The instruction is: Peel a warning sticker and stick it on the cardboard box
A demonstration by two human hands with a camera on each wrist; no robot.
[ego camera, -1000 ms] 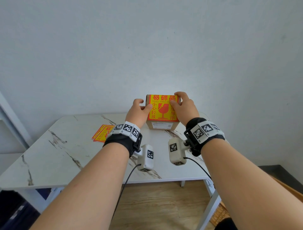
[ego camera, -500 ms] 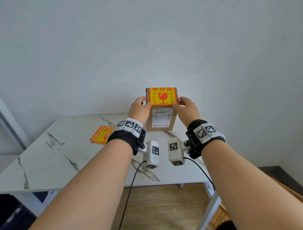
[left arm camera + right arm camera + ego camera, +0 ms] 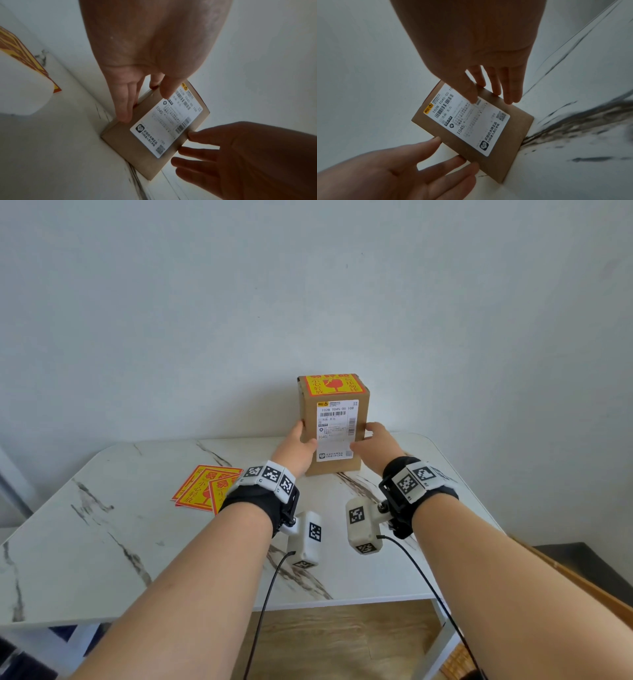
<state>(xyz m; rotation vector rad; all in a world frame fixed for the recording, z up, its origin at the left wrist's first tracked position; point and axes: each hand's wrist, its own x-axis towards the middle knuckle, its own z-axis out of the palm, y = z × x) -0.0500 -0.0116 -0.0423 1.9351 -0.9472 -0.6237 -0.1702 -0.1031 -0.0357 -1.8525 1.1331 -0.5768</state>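
Brown cardboard box (image 3: pixel 334 465) bearing a yellow-and-red warning sticker (image 3: pixel 331 385) and a white, black-printed shipping label (image 3: pixel 335 429); white marble-patterned table (image 3: pixel 102 542), grey-veined.

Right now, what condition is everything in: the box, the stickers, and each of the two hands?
Cardboard box: upright on the table, closed, white shipping label facing the person.
Warning sticker: stuck on the box's top face.
Spare stickers: loose pile lying flat on the table.
Left hand: fingers straight, touching the box's left side.
Right hand: fingers straight, at the box's right side.
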